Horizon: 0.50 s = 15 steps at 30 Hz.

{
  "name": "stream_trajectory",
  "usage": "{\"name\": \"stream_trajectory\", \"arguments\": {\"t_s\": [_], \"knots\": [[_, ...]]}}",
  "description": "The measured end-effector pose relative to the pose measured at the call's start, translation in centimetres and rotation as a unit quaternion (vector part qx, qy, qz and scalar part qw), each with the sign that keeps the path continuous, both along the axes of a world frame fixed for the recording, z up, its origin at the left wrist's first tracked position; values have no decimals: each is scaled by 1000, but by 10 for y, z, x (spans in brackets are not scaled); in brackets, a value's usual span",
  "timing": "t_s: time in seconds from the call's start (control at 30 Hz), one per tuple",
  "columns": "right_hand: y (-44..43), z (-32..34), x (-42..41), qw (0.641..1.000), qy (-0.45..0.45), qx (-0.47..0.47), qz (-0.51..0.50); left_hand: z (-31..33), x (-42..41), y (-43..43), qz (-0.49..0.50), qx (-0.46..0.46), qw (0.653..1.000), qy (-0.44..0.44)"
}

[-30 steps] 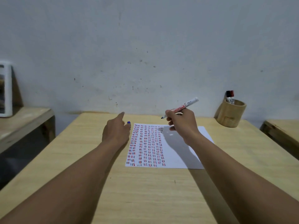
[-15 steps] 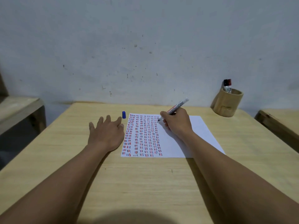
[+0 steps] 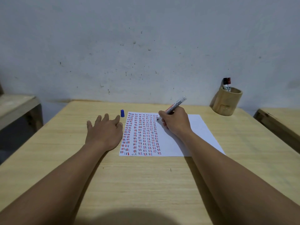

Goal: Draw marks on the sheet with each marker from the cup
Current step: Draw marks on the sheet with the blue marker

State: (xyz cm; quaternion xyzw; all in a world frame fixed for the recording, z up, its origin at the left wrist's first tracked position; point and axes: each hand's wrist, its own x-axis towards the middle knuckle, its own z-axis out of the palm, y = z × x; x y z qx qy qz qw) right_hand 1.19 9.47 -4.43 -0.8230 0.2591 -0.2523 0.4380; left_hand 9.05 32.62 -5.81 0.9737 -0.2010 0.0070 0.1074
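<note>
A white sheet (image 3: 199, 132) lies on the wooden table, its left half filled with columns of short red, blue and black marks. My right hand (image 3: 176, 123) grips an uncapped white marker (image 3: 176, 105) with its tip touching the sheet near the top of the marked area. My left hand (image 3: 104, 131) lies flat on the table just left of the sheet, fingers spread. A blue cap (image 3: 122, 113) stands beyond its fingertips. At the back right a wooden cup (image 3: 227, 103) holds two markers (image 3: 226, 84), red and black capped.
The wooden table (image 3: 146, 184) ends at a grey wall. A low wooden bench (image 3: 17, 108) is at the left, and another wooden surface (image 3: 280, 120) at the right, each across a gap.
My left hand set the blue cap down and now lies flat beside the sheet. My right hand lowered the marker until its tip touches the paper. The view tilted down.
</note>
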Motion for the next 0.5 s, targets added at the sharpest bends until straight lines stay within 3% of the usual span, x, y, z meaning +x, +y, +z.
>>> {"name": "stream_trajectory", "arguments": {"t_s": [0.27,0.5], "knots": [[0,2,-2,1000,14,-2,9,0,-1,-1,-1,-10,1000,-1],[-2,8,-1,997,-29,65,-21,3,2,-4,32,-66,997,-13]]}}
